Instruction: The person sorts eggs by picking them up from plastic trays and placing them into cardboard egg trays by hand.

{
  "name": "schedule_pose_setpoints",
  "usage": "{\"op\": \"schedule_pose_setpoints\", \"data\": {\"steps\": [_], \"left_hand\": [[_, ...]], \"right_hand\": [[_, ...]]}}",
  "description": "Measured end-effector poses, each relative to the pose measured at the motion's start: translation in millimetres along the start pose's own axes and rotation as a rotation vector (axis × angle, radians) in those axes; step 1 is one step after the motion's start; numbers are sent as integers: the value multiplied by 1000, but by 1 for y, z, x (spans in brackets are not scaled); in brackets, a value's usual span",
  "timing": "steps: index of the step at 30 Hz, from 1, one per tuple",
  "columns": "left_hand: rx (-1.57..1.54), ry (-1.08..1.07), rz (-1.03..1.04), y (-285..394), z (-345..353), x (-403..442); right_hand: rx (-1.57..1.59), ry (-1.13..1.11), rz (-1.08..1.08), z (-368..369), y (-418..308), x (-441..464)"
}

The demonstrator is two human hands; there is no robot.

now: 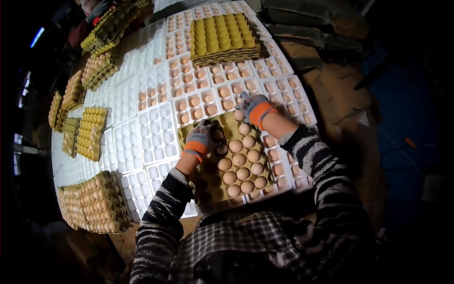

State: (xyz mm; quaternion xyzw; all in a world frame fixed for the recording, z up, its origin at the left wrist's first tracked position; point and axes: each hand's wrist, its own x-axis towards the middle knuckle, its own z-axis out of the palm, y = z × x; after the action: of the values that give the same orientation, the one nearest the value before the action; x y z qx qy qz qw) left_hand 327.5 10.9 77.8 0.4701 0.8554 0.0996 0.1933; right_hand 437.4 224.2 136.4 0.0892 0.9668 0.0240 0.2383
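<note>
A moulded pulp egg tray lies before me on top of white plastic trays, with brown eggs in its middle and right cups. Several cups on its left are bare and in shadow. My left hand, in a grey and orange glove, is over the tray's left part, fingers curled against a shaded egg. At the tray's far right corner is my right hand, gloved alike. Its fingers close around an egg, partly covered by the glove.
White plastic trays cover the table, several on the right filled with eggs. Stacked yellow pulp trays stand at the back. Egg-filled pulp trays stand along the left edge. Another person's gloved hand shows at top left.
</note>
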Motion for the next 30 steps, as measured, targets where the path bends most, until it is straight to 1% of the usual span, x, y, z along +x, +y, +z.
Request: {"op": "schedule_pose_setpoints", "data": {"steps": [2, 3, 4, 6, 7, 8, 9, 10, 11, 12, 14, 15, 16, 18, 19, 20, 21, 22, 24, 26, 28, 29, 30], "left_hand": [[51, 95, 87, -7, 10, 1], [55, 93, 82, -3, 6, -1], [11, 57, 61, 3, -3, -3], [-30, 25, 38, 12, -9, -8], [-61, 87, 10, 15, -6, -14], [-93, 148, -21, 18, -3, -19], [-96, 146, -30, 24, -8, -23], [-233, 131, -63, 31, -17, -29], [-367, 119, -93, 35, -23, -30], [-365, 120, -96, 34, -22, -30], [-175, 161, 221, 33, -15, -32], [-43, 156, 364, 36, -13, -34], [-43, 157, 362, 42, -12, -34], [237, -34, 335, 57, -7, -32], [315, -128, 268, 67, -13, -31], [318, -125, 270, 70, -13, -27], [336, -139, 243, 72, -11, -25], [352, -154, 214, 73, -8, -22], [333, -131, 204, 66, 8, -12], [319, -107, 186, 61, 10, -9], [257, -144, 202, 64, -3, -11], [157, -54, 250, 63, -10, -20], [157, -43, 238, 58, -11, -25]], "right_hand": [[-84, 46, 29, 10, 0, 14], [-44, -27, -4, 13, 7, 25], [-44, -25, -8, 5, 10, 15], [249, 121, -30, -6, 27, -11], [382, 227, 12, 6, 35, -13], [382, 226, 5, 24, 46, -11], [674, 409, -90, 47, 57, -9], [968, 593, -185, 63, 66, -8], [1430, 513, -203, 75, 68, -14], [1432, 513, -206, 81, 72, -20], [1858, 345, -174, 95, 75, -30], [1831, 344, -172, 91, 71, -39], [1831, 343, -174, 89, 69, -49], [2188, 144, -210, 89, 68, -66], [2302, 86, -359, 101, 68, -62], [2301, 91, -362, 114, 65, -57], [1745, 538, -418, 123, 60, -55], [1136, 883, -440, 131, 55, -52], [1193, 903, -486, 139, 51, -45], [1388, 833, -557, 125, 41, -46], [1374, 805, -552, 113, 35, -51], [1358, 776, -541, 107, 32, -52], [1353, 771, -558, 106, 30, -50]]}}
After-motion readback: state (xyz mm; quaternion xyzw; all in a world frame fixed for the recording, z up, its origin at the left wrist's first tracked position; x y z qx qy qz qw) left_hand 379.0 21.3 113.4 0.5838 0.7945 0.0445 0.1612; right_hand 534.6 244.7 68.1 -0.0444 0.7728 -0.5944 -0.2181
